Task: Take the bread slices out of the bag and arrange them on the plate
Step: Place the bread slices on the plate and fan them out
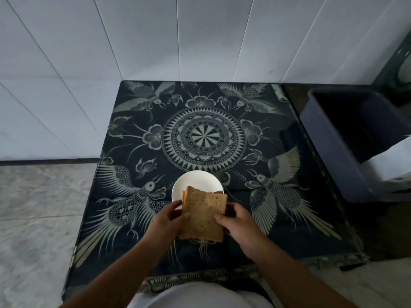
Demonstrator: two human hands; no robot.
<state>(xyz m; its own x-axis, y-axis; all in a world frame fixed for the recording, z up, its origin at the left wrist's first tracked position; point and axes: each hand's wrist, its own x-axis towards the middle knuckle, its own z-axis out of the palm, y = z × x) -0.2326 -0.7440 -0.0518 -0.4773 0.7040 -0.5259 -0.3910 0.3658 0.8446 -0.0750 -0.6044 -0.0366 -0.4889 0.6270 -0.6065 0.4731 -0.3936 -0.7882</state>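
A small stack of brown bread slices [203, 213] is held between both my hands just above the near edge of a white round plate [196, 182]. My left hand [168, 218] grips the stack's left side, thumb on top. On the right side, my right hand [236, 221] holds it with the thumb pressed on the top slice. The slices fan slightly, and the far ends hang over the plate. The plate's visible part is bare. No bag is in view.
The plate sits on a table covered by a dark cloth [200, 134] patterned with birds and a mandala. A dark blue bin [347, 138] stands at the right, with something white [391, 161] beside it. White tiled walls rise behind; pale floor lies at the left.
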